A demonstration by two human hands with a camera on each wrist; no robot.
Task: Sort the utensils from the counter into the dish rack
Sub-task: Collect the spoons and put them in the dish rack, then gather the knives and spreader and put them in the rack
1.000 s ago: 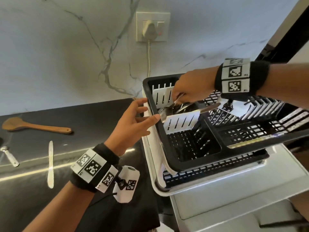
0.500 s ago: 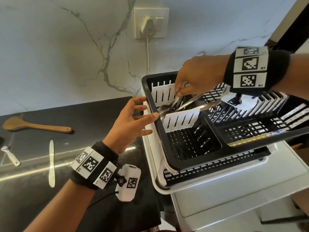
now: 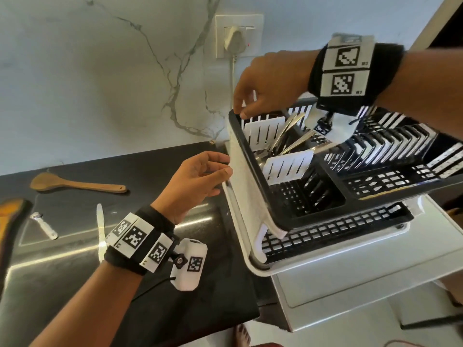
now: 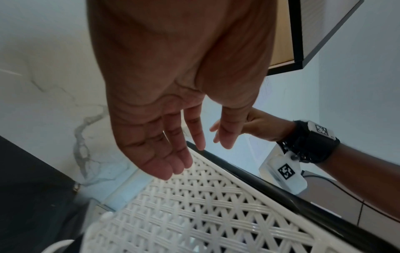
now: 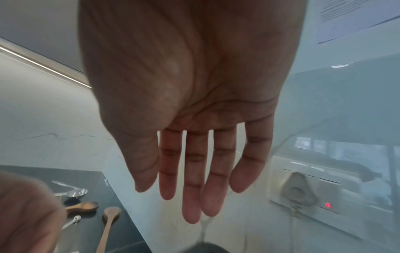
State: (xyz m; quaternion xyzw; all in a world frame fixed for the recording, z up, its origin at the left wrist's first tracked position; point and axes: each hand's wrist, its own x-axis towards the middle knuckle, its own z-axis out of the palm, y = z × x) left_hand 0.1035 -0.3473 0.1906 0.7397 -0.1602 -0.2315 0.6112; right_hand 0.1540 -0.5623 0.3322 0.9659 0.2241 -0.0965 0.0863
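Observation:
The black dish rack (image 3: 253, 166) stands on a white tray at the counter's right end. Several metal utensils (image 3: 285, 136) lean in its cutlery compartment between white slotted dividers. My right hand (image 3: 260, 83) hovers over the rack's far left corner, fingers straight and empty (image 5: 192, 179). My left hand (image 3: 200, 179) is open beside the rack's white lattice side (image 4: 194, 205), fingertips near its black rim, holding nothing. On the counter lie a wooden spatula (image 3: 75, 184), a white knife (image 3: 100, 229) and a small metal utensil (image 3: 43, 225).
A wall socket with a white plug (image 3: 235, 38) and cord sits above the rack on the marble backsplash. A wooden board edge (image 3: 10, 221) shows at far left. More spoons and a metal scoop (image 5: 75, 193) lie farther along the black counter.
My right hand let go of the metal utensil in the cutlery compartment and rose up and left with straight fingers. My left hand stayed by the rack's side.

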